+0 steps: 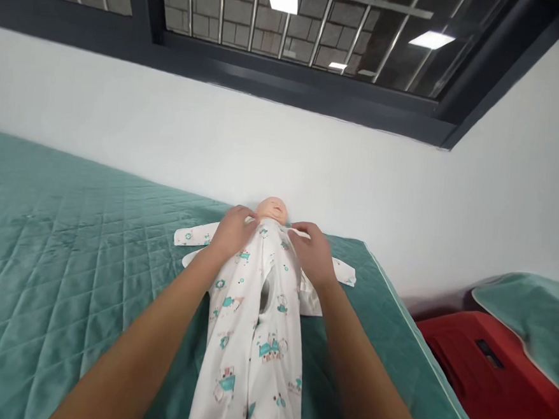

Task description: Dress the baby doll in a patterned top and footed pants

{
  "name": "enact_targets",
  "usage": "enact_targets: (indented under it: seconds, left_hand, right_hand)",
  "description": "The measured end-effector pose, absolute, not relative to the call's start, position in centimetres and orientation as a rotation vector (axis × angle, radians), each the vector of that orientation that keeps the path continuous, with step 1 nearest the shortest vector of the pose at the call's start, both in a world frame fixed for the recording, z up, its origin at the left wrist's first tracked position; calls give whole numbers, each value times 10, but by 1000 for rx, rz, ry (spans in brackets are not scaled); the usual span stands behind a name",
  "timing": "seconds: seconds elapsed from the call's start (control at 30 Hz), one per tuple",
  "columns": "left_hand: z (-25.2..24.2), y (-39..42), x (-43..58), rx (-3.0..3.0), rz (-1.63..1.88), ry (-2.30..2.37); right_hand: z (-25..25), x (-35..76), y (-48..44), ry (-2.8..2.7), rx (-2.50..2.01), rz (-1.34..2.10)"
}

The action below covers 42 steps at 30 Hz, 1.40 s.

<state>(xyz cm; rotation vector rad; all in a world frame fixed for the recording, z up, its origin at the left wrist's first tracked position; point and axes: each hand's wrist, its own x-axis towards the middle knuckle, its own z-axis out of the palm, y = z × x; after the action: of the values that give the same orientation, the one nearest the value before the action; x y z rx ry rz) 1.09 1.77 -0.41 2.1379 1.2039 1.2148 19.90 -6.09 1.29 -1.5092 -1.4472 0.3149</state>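
Observation:
A baby doll (272,208) lies on its back on a green quilted mattress, its head near the wall. Spread over its body is a white baby romper (272,352) with a teal print, its legs stretched towards me. A slit gapes along the middle of the cloth. My left hand (236,231) is closed at the romper's shoulder beside the doll's neck. On the other side, my right hand (311,251) pinches the cloth near the opposite shoulder. Printed sleeves (344,273) stick out on both sides. White cloth (310,300) shows under my right wrist.
The green mattress (64,271) runs along a white wall (193,133) below a dark-framed, barred window (289,76). Past the mattress's right edge are a red case (479,370) and a green padded cover (535,317).

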Motion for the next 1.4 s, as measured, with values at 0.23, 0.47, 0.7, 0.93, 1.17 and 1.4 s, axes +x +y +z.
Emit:
enact_targets:
  seconds: [0.23,0.47,0.7,0.93,1.17,1.4]
  left_hand:
    - [-25,56,9,2174,938,1029]
    - [-5,58,-15,2181,580,935]
    - [-10,61,-20,2105,641,983]
    - [-20,65,-24,2076,738,1038]
    - [-25,66,-20,2047,837,1085]
    - [-45,62,-9,2125,1106,1081]
  right_hand:
    - [-24,230,-9,-1542,-1484,509]
    - [-11,250,-14,-1767,-1465,734]
    - [-2,253,-20,-1803,-1454,875]
    - [-14,244,-10,-1745,-1589,605]
    - [-23,232,-1,-1581,-1730,318]
    - [-35,228,-2,-1515,-1551,425]
